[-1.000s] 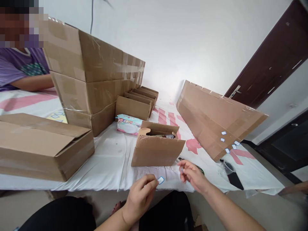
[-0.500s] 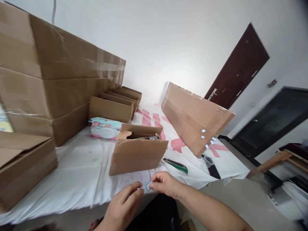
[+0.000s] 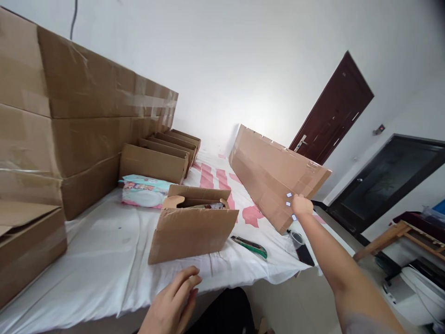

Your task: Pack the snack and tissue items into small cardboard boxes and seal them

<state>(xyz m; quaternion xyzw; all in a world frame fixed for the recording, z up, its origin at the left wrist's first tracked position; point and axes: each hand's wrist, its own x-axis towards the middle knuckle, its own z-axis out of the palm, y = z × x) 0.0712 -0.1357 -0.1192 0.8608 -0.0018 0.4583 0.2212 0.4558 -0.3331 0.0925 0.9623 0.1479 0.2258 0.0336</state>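
My right hand (image 3: pixel 301 204) is stretched far forward to the front end of a large, tilted cardboard box (image 3: pixel 259 160). Its fingers are closed against the box, and whatever they hold is hidden. Beside it, small white blue-edged stickers (image 3: pixel 289 195) show on the cardboard. My left hand (image 3: pixel 175 297) hovers at the near table edge, open, fingers loosely bent, holding nothing. Just beyond it stands an open cardboard box (image 3: pixel 193 236) with something partly visible inside. A green utility knife (image 3: pixel 251 246) lies to the right of that box.
A pack of wipes (image 3: pixel 146 191) lies behind the open box. Several open boxes (image 3: pixel 153 162) stand in a row by stacked taped cartons (image 3: pixel 86 83). Another carton (image 3: pixel 31 250) is at left. A clear tape roll (image 3: pixel 297 238) and a black flat object (image 3: pixel 306 255) lie right.
My right hand has gone from beside my left hand, where it held a small blue-edged sticker, out to the large box. My left hand has stayed near the table edge.
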